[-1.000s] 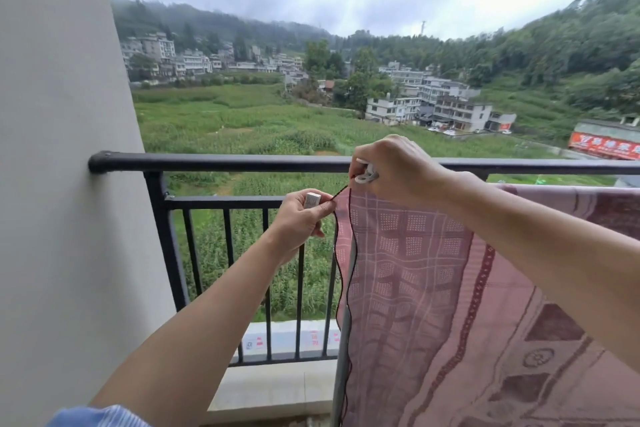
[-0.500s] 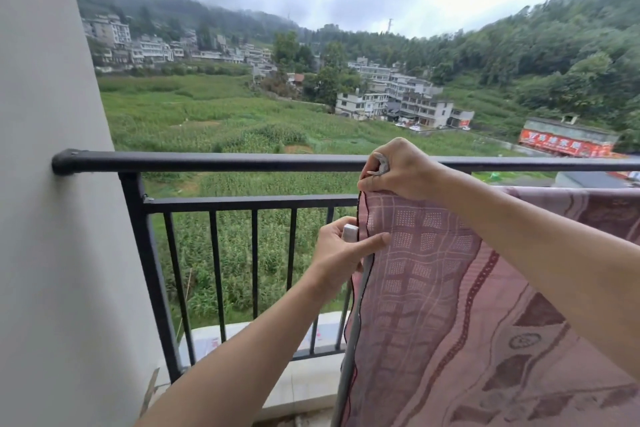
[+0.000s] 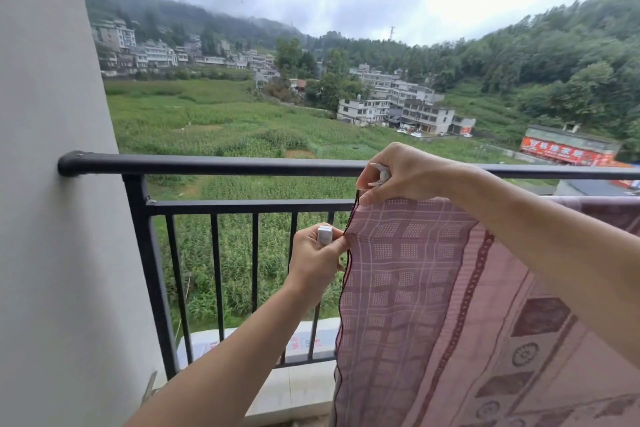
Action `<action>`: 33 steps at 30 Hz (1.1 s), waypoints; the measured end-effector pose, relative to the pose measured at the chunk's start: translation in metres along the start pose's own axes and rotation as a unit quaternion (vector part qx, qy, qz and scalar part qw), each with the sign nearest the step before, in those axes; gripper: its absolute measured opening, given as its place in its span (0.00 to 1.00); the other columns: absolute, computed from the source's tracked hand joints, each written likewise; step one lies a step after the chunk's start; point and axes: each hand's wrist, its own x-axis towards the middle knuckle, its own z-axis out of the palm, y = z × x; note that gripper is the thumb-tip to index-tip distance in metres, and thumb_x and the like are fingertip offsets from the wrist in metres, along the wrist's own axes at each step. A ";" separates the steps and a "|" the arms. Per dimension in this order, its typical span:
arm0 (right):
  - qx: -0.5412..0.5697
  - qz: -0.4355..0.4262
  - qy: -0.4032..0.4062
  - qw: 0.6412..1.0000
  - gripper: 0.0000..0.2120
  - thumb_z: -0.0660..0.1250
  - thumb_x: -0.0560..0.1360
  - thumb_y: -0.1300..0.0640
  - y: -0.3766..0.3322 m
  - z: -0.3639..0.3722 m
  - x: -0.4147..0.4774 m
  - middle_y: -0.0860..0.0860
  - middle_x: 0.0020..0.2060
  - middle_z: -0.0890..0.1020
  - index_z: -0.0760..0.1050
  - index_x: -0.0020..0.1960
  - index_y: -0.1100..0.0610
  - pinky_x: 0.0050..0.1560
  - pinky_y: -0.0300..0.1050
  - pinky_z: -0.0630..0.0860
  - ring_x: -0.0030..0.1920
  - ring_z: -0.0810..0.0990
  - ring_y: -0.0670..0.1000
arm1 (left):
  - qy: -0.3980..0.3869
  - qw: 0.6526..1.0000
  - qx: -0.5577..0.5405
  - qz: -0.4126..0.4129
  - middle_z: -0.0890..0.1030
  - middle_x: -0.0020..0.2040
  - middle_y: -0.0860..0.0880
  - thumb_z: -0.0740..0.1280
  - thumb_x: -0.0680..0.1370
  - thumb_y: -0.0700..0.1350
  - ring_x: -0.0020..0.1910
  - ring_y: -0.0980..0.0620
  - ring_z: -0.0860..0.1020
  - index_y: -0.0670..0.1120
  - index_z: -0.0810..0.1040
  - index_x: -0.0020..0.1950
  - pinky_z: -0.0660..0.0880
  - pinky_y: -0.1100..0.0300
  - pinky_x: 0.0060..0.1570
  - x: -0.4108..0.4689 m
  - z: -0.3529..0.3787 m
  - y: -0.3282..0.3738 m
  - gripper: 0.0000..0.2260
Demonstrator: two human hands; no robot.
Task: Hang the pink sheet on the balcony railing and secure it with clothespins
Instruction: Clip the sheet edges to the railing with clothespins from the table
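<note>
The pink patterned sheet [image 3: 433,305] hangs over the second, lower bar of the black balcony railing [image 3: 225,165] and drapes down on my side. My right hand [image 3: 401,175] pinches the sheet's top left corner near the top rail and also holds a white clothespin [image 3: 379,175]. My left hand [image 3: 318,260] grips the sheet's dark-trimmed left edge a little below that bar, with a second white clothespin [image 3: 325,235] tucked between its fingers.
A grey wall [image 3: 52,218] borders the balcony on the left, where the railing ends. Vertical black bars [image 3: 254,263] stand below the lower bar. A concrete ledge [image 3: 298,388] runs along the balcony floor. Beyond lie green fields and buildings.
My left hand has slid down the sheet's left edge from the lower bar to below it. My right hand stays at the top corner. The view has shifted slightly.
</note>
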 end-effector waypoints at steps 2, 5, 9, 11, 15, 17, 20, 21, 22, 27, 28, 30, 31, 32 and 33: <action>-0.066 0.009 -0.021 0.998 0.16 0.80 0.61 0.44 -0.003 0.000 0.000 0.47 0.39 0.82 0.82 0.44 0.50 0.39 0.47 0.74 0.39 0.77 0.48 | -0.004 1.000 -0.022 -0.012 0.77 0.25 0.55 0.73 0.72 0.37 0.23 0.59 0.72 0.44 0.76 0.33 0.71 0.64 0.23 0.003 -0.001 -0.002 0.10; -0.208 -0.011 0.019 0.978 0.14 0.79 0.61 0.43 -0.009 0.009 0.004 0.45 0.36 0.80 0.78 0.37 0.48 0.33 0.44 0.73 0.36 0.77 0.48 | -0.007 0.999 -0.042 -0.029 0.75 0.24 0.54 0.72 0.73 0.35 0.22 0.59 0.71 0.43 0.74 0.34 0.70 0.64 0.22 0.005 0.000 -0.004 0.11; -0.077 0.009 0.031 0.997 0.10 0.77 0.68 0.49 -0.002 0.010 0.015 0.46 0.34 0.80 0.79 0.43 0.52 0.32 0.41 0.70 0.34 0.76 0.46 | -0.029 0.997 -0.039 -0.052 0.74 0.25 0.52 0.72 0.73 0.37 0.22 0.57 0.70 0.41 0.73 0.36 0.71 0.63 0.23 0.006 0.001 -0.001 0.09; 0.015 0.036 0.029 0.999 0.10 0.72 0.73 0.49 0.002 0.004 0.020 0.48 0.38 0.82 0.78 0.48 0.54 0.32 0.39 0.70 0.34 0.75 0.46 | -0.027 0.997 -0.045 -0.064 0.75 0.28 0.50 0.73 0.73 0.37 0.22 0.56 0.70 0.41 0.74 0.38 0.71 0.62 0.24 0.006 0.000 0.003 0.08; 0.029 0.028 0.074 0.996 0.16 0.63 0.79 0.50 -0.003 0.002 0.034 0.53 0.36 0.81 0.76 0.40 0.61 0.31 0.43 0.73 0.30 0.75 0.50 | -0.001 0.998 0.000 -0.055 0.78 0.35 0.45 0.73 0.72 0.36 0.27 0.54 0.72 0.42 0.79 0.40 0.72 0.60 0.25 0.005 0.001 0.009 0.05; -0.029 0.012 0.077 0.997 0.23 0.60 0.79 0.45 -0.009 0.004 0.038 0.53 0.30 0.77 0.75 0.34 0.61 0.33 0.43 0.70 0.28 0.73 0.51 | 0.009 0.997 0.070 -0.022 0.78 0.34 0.44 0.72 0.73 0.35 0.28 0.52 0.71 0.44 0.80 0.39 0.70 0.60 0.26 0.007 0.003 0.011 0.05; -0.077 0.011 0.052 0.996 0.25 0.58 0.79 0.41 -0.014 0.006 0.041 0.51 0.29 0.73 0.73 0.32 0.58 0.34 0.44 0.65 0.29 0.69 0.51 | 0.026 0.984 0.175 0.035 0.80 0.33 0.41 0.69 0.75 0.35 0.26 0.53 0.69 0.41 0.82 0.42 0.66 0.60 0.23 0.006 0.006 0.010 0.04; -0.081 0.013 0.042 0.996 0.24 0.59 0.79 0.42 -0.015 0.007 0.042 0.51 0.29 0.73 0.72 0.32 0.57 0.33 0.44 0.65 0.29 0.69 0.51 | 0.036 0.974 0.215 0.056 0.81 0.33 0.40 0.69 0.75 0.35 0.26 0.53 0.69 0.41 0.82 0.42 0.67 0.59 0.22 0.005 0.007 0.008 0.04; -0.083 0.012 0.031 0.996 0.24 0.61 0.79 0.42 -0.014 0.007 0.042 0.52 0.28 0.74 0.71 0.32 0.58 0.33 0.44 0.66 0.29 0.70 0.52 | 0.045 0.963 0.254 0.076 0.81 0.33 0.40 0.68 0.75 0.35 0.26 0.53 0.69 0.39 0.82 0.40 0.69 0.55 0.23 0.004 0.007 0.007 0.04; -0.022 -0.025 0.037 0.999 0.17 0.71 0.74 0.50 -0.011 0.005 0.045 0.56 0.35 0.84 0.79 0.43 0.66 0.36 0.46 0.82 0.36 0.84 0.53 | 0.053 0.926 0.344 0.143 0.79 0.29 0.43 0.67 0.74 0.36 0.25 0.49 0.71 0.38 0.80 0.36 0.70 0.53 0.25 0.002 0.005 0.006 0.07; -0.011 -0.031 0.037 0.999 0.15 0.72 0.74 0.51 -0.010 0.004 0.046 0.56 0.38 0.85 0.79 0.46 0.66 0.40 0.48 0.83 0.38 0.85 0.53 | 0.049 0.921 0.356 0.149 0.79 0.29 0.43 0.67 0.74 0.36 0.26 0.47 0.72 0.38 0.80 0.37 0.69 0.53 0.25 0.002 0.004 0.006 0.07; 0.008 -0.039 0.026 0.999 0.14 0.72 0.74 0.54 -0.011 0.001 0.047 0.56 0.44 0.84 0.79 0.54 0.63 0.47 0.52 0.83 0.42 0.85 0.53 | 0.035 0.919 0.364 0.146 0.79 0.30 0.41 0.66 0.74 0.35 0.26 0.43 0.73 0.36 0.79 0.37 0.68 0.52 0.24 0.003 0.002 0.006 0.06; 0.021 -0.048 0.016 0.999 0.15 0.72 0.74 0.55 -0.013 0.000 0.047 0.55 0.46 0.84 0.78 0.57 0.61 0.48 0.51 0.83 0.42 0.85 0.52 | 0.028 0.923 0.359 0.138 0.79 0.30 0.40 0.66 0.74 0.34 0.26 0.44 0.73 0.35 0.79 0.37 0.68 0.53 0.23 0.004 0.001 0.005 0.06; 0.041 -0.059 0.006 0.997 0.16 0.73 0.73 0.56 -0.016 -0.002 0.046 0.54 0.47 0.84 0.78 0.59 0.60 0.47 0.49 0.83 0.43 0.85 0.51 | 0.022 0.928 0.349 0.126 0.79 0.31 0.39 0.66 0.74 0.34 0.25 0.45 0.71 0.35 0.78 0.37 0.68 0.54 0.23 0.005 0.000 0.005 0.06; 0.066 -0.072 -0.005 0.995 0.17 0.74 0.72 0.58 -0.019 -0.003 0.044 0.54 0.46 0.84 0.79 0.59 0.60 0.46 0.46 0.83 0.43 0.85 0.50 | 0.020 0.933 0.339 0.116 0.79 0.31 0.39 0.66 0.74 0.34 0.25 0.47 0.71 0.35 0.78 0.37 0.68 0.54 0.23 0.006 0.000 0.006 0.06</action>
